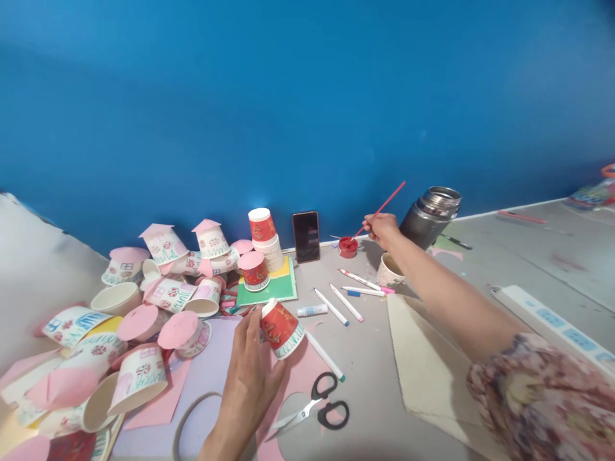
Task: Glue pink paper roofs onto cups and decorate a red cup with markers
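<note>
While the left hand (250,371) lies flat on the pink paper (302,374), its fingers reach up around a red cup (281,328) that is tipped on its side, rim down to the right. The fingers are loosely curled against the cup's near side, thumb toward its base; how far they wrap behind it cannot be seen. Just right of that hand lie a white marker (325,356) and black scissors (317,403), blades toward the wrist.

Far off to the right and further back, the right hand (382,228) is pinched closed on a thin red brush (379,209), whose handle slants up and to the right. The brush tip meets a small red paint pot (348,246) just left of the fingers. A patterned cup (388,271) stands directly under that wrist, partly covered by the forearm, and a dark flask (429,218) leans just to the right of the hand. Between the two hands lie several pens (358,285) and a glue stick (312,310).

Left of the left hand, a heap of decorated cups (158,301) with pink lids overlaps so much that single ones are hard to separate. The right sleeve (542,397) is cut off at the frame's edge, and the left wrist runs out at the bottom.
</note>
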Available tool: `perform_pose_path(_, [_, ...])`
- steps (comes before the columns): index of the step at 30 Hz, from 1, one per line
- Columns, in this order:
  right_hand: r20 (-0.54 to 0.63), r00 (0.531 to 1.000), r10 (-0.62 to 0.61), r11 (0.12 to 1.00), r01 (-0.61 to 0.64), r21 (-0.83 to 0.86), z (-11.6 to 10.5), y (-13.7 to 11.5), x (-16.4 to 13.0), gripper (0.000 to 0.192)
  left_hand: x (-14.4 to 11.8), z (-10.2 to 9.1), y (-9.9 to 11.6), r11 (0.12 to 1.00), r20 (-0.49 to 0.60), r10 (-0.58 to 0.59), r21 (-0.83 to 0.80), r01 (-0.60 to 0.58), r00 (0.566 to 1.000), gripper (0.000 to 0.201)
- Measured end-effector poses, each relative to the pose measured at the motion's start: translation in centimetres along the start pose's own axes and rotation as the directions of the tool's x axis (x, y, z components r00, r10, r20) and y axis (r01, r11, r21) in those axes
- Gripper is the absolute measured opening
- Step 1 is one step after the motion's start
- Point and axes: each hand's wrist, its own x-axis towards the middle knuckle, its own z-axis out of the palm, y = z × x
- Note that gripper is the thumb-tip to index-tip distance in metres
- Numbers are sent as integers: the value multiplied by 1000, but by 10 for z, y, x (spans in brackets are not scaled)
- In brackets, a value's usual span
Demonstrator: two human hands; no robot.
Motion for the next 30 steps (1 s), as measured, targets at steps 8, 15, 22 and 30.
perform_pose_path(8, [-3, 933, -361, 854, 329, -403, -5, 2, -20, 19, 0, -1, 9, 997, 40, -52, -48, 54, 998, 84])
perform_pose_path(15, [-35, 912, -410, 772, 326, -547, 1, 5, -18, 29, -1, 2, 7, 997, 29, -64, -40, 65, 998, 81])
perform_pose_path(22, [25, 899, -437, 728, 371, -577, -1, 7, -14, 28, -3, 5, -14, 1000, 57, 22, -6, -22, 998, 89])
perform_pose_path(30, [246, 800, -548, 704, 599, -382, -9, 11, -18, 14, -5, 8, -10, 999, 65, -31, -35, 33, 997, 87])
